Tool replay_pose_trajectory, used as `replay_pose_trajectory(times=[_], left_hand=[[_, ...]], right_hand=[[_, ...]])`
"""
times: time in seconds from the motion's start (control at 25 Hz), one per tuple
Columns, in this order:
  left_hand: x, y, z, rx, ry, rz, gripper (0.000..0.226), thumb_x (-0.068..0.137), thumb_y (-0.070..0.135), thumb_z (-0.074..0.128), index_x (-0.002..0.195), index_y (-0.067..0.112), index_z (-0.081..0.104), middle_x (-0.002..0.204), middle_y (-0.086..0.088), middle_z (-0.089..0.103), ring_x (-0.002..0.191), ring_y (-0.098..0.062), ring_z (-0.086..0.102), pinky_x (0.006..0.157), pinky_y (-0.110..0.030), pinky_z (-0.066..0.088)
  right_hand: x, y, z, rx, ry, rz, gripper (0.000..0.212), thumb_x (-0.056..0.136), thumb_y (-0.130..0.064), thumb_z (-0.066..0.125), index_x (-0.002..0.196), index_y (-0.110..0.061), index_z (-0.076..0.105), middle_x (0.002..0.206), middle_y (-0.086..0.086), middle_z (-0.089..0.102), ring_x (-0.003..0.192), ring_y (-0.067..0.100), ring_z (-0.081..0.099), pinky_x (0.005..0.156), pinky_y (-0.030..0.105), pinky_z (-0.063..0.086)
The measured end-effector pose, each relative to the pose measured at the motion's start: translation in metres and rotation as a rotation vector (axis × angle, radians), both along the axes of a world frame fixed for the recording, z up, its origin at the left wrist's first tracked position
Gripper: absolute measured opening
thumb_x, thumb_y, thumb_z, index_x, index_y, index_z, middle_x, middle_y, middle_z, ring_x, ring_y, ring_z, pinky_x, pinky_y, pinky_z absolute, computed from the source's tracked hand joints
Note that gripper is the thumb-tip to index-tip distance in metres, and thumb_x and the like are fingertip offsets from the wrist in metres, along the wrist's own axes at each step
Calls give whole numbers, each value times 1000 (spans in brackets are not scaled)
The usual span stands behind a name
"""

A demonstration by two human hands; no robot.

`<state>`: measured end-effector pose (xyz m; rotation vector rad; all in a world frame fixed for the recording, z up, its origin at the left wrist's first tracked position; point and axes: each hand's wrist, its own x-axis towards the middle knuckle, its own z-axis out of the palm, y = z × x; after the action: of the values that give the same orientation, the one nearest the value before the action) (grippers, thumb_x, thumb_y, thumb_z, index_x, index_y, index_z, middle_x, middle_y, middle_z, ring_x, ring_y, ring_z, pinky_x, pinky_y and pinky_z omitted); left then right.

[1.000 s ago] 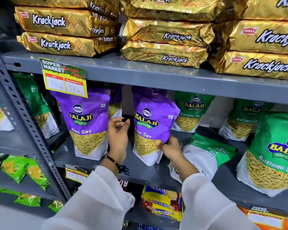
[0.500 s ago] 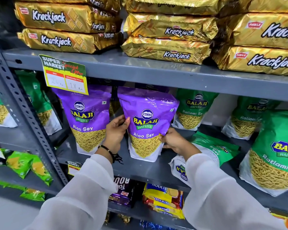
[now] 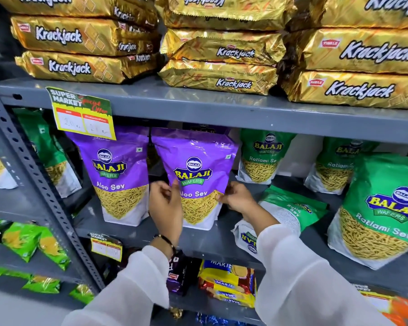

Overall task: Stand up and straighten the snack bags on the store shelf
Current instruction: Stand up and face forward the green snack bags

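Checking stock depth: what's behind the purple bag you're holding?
A dark bag top peeks above the held purple Aloo Sev bag; the rest behind is covered.

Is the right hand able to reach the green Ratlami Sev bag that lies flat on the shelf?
Probably yes. The right hand is beside the purple Aloo Sev bag, and the fallen green bag lies just under that wrist, with nothing between them.

The Krackjack packs (image 3: pixel 224 52) at twelve o'clock are crinkled gold foil with a high gloss. The purple Aloo Sev bag (image 3: pixel 196 161) at centre is smooth, shiny plastic film, as is the green Ratlami Sev bag (image 3: pixel 384 208) at three o'clock. The shelf (image 3: pixel 198 109) is grey painted metal, faintly reflective. The sleeves (image 3: pixel 299 278) at six o'clock are thin, matt white cloth.
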<state>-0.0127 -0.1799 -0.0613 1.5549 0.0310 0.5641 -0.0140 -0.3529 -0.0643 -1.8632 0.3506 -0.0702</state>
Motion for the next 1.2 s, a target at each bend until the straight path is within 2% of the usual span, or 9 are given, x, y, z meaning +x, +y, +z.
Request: replay_pose_trajectory(times=[0.2, 0.36, 0.48, 0.64, 0.76, 0.88, 0.96, 1.08, 1.2], left_hand=[[-31, -58, 11, 273, -118, -491, 23, 79, 11, 63, 81, 24, 44, 63, 11, 49, 56, -1, 51, 57, -11, 38], [-17, -101, 13, 269, -26, -701, 24, 80, 2, 59, 92, 19, 48, 72, 5, 54, 70, -18, 56, 68, -22, 44], [-2, -131, 9, 257, 23, -724, 29, 77, -2, 57, 86, 25, 50, 69, 4, 55, 71, -24, 56, 72, -36, 48], [22, -165, -3, 404, 239, -757, 26, 79, 4, 63, 104, -1, 57, 64, 4, 53, 83, -22, 56, 70, -25, 42], [35, -187, -11, 643, 424, -841, 38, 83, 17, 61, 113, -6, 57, 94, -15, 67, 101, -28, 59, 84, -27, 46], [45, -186, -23, 928, 583, -904, 50, 83, 36, 59, 118, 0, 58, 126, -18, 59, 116, -31, 55, 94, -33, 44], [52, -193, -35, 895, 641, -957, 60, 74, 51, 63, 115, 7, 61, 122, -11, 63, 111, -24, 58, 89, -27, 46], [57, -196, -42, 742, 733, -977, 31, 81, 42, 61, 83, 11, 64, 61, 3, 70, 60, -2, 62, 59, -13, 49], [56, -183, -40, 530, 780, -1015, 45, 67, 42, 72, 92, 5, 70, 91, -13, 72, 76, -15, 63, 82, -28, 52]], right_hand=[[-36, -27, 19, -150, -102, -257, 18, 71, 3, 66, 70, -13, 59, 61, -6, 55, 60, 10, 52, 75, 28, 44], [-89, -57, 13, -210, -74, -389, 19, 72, 3, 60, 70, -16, 60, 71, 0, 58, 75, 19, 55, 79, 33, 48], [-121, -80, 1, -166, 25, -482, 17, 73, -5, 67, 80, -15, 54, 83, 5, 56, 81, 18, 52, 71, 23, 41], [-127, -92, -25, 68, 141, -514, 69, 53, -36, 84, 109, -23, 45, 114, 4, 52, 107, 26, 56, 85, 40, 50], [-129, -99, -32, 309, 206, -456, 79, 58, -35, 83, 118, -22, 33, 124, -2, 52, 109, 29, 56, 82, 53, 53], [-130, -95, -31, 395, 232, -371, 68, 67, -26, 79, 115, -23, 30, 122, -2, 50, 106, 29, 57, 80, 55, 53], [-126, -104, -34, 447, 204, -331, 65, 70, -17, 77, 116, -21, 31, 117, -2, 52, 102, 28, 59, 79, 57, 52], [-123, -108, -35, 454, 123, -313, 66, 69, -3, 74, 120, -17, 34, 110, -1, 59, 93, 26, 62, 66, 49, 55], [-124, -116, -36, 392, 12, -250, 75, 65, 8, 72, 122, -24, 36, 104, -7, 61, 99, 23, 60, 63, 37, 53]])
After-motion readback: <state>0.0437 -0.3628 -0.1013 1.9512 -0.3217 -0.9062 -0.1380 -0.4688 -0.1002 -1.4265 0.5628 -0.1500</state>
